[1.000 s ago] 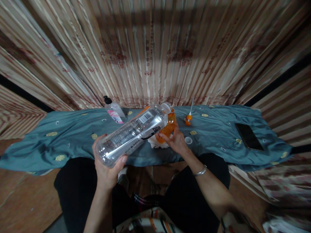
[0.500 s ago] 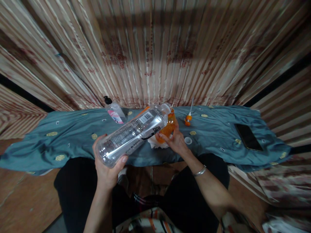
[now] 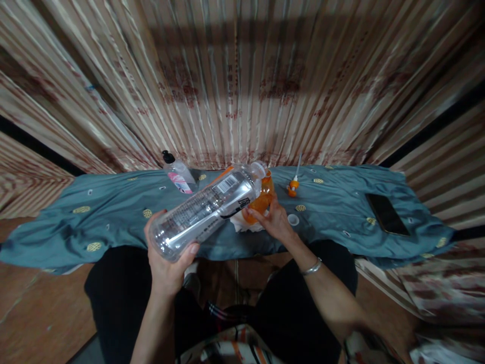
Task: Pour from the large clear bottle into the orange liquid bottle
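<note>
A large clear plastic bottle [image 3: 200, 212] lies tilted across the view, its mouth up to the right. My left hand [image 3: 166, 263] is wrapped round its base end. The mouth of the clear bottle is at the neck of a smaller orange see-through bottle [image 3: 261, 202]; whether they touch I cannot tell. My right hand [image 3: 275, 220] grips the orange bottle, which stands over a crumpled white tissue [image 3: 242, 222]. An orange pump top [image 3: 293, 187] with a thin tube lies right of it. Close to my right wrist is a small white cap [image 3: 293, 220].
A clear pump bottle [image 3: 180, 176] with a black top and pink label lies at the back left. A black phone [image 3: 387, 214] lies at the right. Blue-green cloth [image 3: 125, 207] covers the narrow surface, with a pleated curtain [image 3: 235, 81] behind it.
</note>
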Motion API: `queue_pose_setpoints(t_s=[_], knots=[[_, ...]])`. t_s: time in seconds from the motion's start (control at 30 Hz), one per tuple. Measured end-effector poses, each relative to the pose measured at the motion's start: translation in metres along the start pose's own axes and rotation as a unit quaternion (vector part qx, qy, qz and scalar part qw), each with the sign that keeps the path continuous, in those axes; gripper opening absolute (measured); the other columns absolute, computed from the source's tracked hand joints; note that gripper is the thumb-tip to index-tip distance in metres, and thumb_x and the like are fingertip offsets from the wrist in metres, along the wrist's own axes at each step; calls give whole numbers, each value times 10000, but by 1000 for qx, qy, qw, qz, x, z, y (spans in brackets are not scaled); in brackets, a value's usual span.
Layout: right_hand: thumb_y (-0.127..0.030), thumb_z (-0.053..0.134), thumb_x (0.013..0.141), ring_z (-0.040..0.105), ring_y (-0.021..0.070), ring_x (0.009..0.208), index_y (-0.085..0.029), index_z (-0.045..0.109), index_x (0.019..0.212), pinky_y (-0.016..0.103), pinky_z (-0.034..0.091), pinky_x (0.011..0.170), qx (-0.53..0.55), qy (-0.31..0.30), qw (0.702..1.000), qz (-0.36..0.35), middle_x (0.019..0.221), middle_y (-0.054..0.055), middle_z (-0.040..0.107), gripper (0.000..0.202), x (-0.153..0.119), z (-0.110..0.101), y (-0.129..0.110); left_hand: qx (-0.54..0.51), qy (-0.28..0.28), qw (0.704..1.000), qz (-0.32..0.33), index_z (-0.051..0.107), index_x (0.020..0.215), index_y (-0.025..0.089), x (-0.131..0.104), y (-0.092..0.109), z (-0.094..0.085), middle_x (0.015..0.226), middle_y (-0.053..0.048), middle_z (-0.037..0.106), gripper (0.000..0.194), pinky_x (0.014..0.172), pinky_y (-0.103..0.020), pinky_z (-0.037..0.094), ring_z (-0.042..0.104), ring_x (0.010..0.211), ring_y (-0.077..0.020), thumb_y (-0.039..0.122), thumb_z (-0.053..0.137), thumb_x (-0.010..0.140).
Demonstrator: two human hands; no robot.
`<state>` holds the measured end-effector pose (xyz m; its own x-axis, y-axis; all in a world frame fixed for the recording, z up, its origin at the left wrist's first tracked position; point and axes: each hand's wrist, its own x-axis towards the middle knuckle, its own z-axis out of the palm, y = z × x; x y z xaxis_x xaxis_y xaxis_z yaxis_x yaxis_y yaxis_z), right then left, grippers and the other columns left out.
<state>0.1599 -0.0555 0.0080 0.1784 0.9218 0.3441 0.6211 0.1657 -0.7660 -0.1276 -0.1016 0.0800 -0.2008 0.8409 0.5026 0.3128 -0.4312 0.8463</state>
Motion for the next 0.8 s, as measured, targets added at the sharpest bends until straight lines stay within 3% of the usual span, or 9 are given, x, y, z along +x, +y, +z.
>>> queue_pose_setpoints(t_s=[0.37, 0.8], knots=[[-564, 758, 883, 772, 374, 1171, -149, 505, 1477, 517, 630, 990, 0, 5, 1000, -6, 1324, 199, 761, 768, 0, 3, 4, 3, 4, 1000, -16, 555, 1357, 174, 1, 4, 2, 1202, -123, 649, 917, 850, -396, 571, 679, 992, -267, 599, 906, 624], [-593, 763, 874, 776, 380, 1150, -144, 527, 1453, 514, 624, 975, -1, -8, 1000, 15, 1279, 202, 777, 769, -1, 0, 2, 27, 13, 999, -30, 555, 1354, 201, 2, 10, 3, 1182, -119, 654, 955, 828, -421, 593, 692, 970, -285, 675, 876, 589]])
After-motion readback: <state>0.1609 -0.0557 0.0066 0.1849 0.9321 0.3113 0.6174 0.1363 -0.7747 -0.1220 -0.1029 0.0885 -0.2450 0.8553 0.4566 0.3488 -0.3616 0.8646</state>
